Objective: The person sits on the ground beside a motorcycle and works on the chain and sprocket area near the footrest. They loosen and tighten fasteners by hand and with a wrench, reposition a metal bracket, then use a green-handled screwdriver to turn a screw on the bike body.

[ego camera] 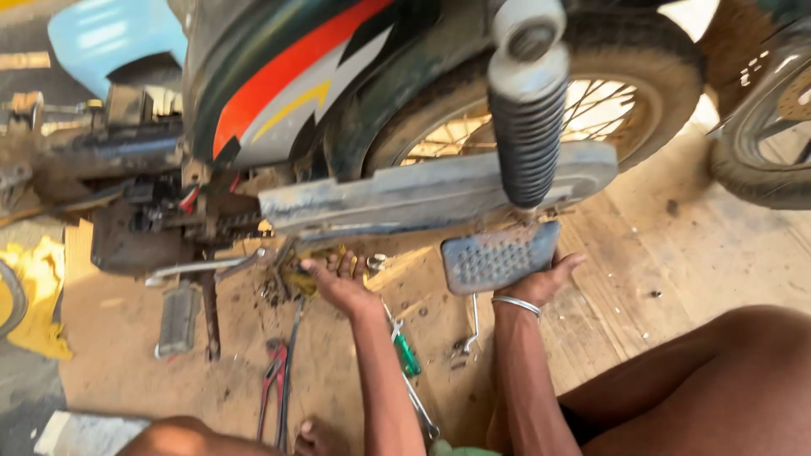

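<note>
Left hand: the left hand (336,283) sits at centre frame under the motorcycle (287,84), fingers bent and pressed down into a greasy yellow rag (297,280) on the ground; whether it grasps the rag cannot be told.
Right hand: the right hand (541,283), with 1 silver bangle (516,304) on the wrist, cups from below 1 grey perforated metal plate (500,256), holding it just right of centre.
Plate position: directly beneath the grey chain cover (422,196) and the 1 black shock spring (528,139).
Wheels: 2 in view, 1 spoked rear wheel (642,76) and 1 at the right edge (764,143).
Tools on floor: 1 green-handled screwdriver (407,355), 1 red-handled pliers (272,384), 1 spanner (420,405) lower centre.
Footpeg: 1 at lower left (177,317).
</note>
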